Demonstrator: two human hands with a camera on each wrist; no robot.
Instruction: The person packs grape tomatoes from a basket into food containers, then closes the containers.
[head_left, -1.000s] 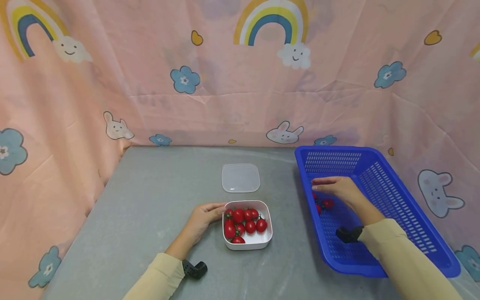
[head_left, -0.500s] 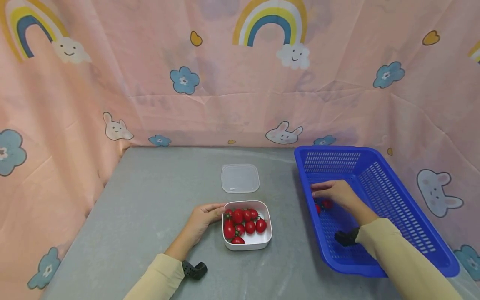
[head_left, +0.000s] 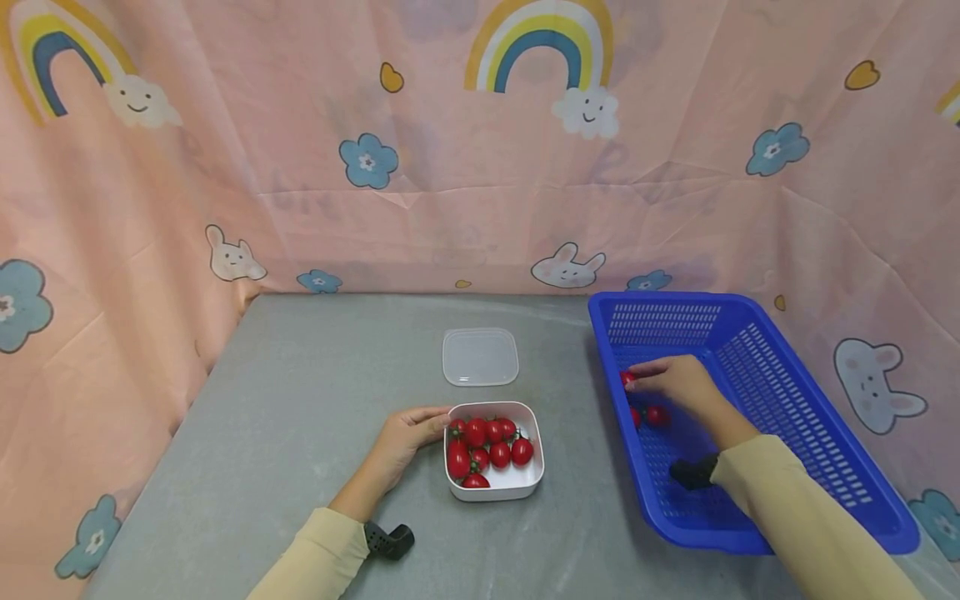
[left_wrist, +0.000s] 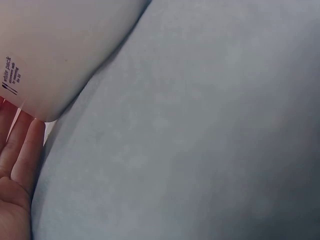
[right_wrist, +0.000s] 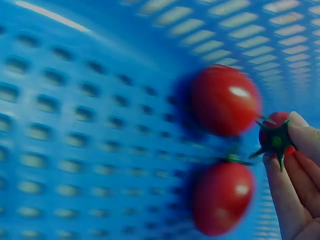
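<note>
A white plastic container [head_left: 495,493] holds several cherry tomatoes [head_left: 499,454], grouped toward its left and back. My left hand [head_left: 401,443] holds its left side, thumb at the rim. In the left wrist view, extended fingers [left_wrist: 29,155] touch its outer wall. Inside the blue basket [head_left: 637,492], my right hand [head_left: 686,387] pinches a cherry tomato [right_wrist: 274,131] between thumb and fingertips, its green calyx facing the right wrist camera. Two more tomatoes, one upper [right_wrist: 225,101] and one lower [right_wrist: 223,197], lie on the basket floor beside that hand.
A clear, flat lid [head_left: 481,357] lies on the grey table [head_left: 330,367] behind the container. The basket's raised, slotted walls surround my right hand. A pink patterned curtain [head_left: 450,208] hangs along the back and sides.
My right hand dips toward the basket's left wall, then rises slightly with a cherry tomato now between its fingers. The left hand and the container stay in place.
</note>
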